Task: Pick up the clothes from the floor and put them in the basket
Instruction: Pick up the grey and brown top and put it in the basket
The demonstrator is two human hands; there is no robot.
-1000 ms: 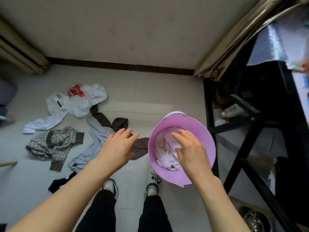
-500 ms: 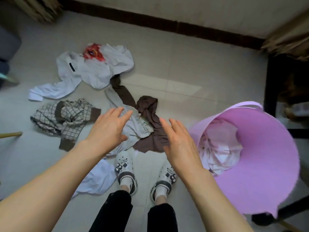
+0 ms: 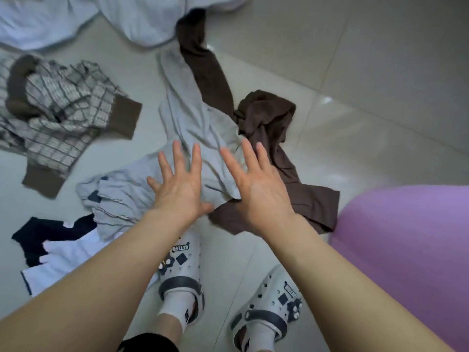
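Both hands are stretched out flat over a pale grey garment [image 3: 187, 115] on the tiled floor. My left hand [image 3: 179, 184] has its fingers spread above the grey cloth. My right hand [image 3: 256, 181] hovers where the grey cloth meets a brown garment [image 3: 269, 123]. Neither hand holds anything. The purple basket [image 3: 406, 250] fills the lower right; only its outer wall shows. A plaid jacket with brown cuffs [image 3: 58, 115] lies at the left, a white garment [image 3: 121, 19] at the top, and a navy and white piece [image 3: 55, 247] at the lower left.
My two feet in white clogs [image 3: 181, 275] stand just behind the clothes, between the navy piece and the basket. Bare pale floor tiles [image 3: 368, 85] stretch to the upper right.
The view has dropped closer to the floor. Both hands have moved forward and down over the grey and brown clothes. The basket has slid to the right edge, and its inside is out of sight.
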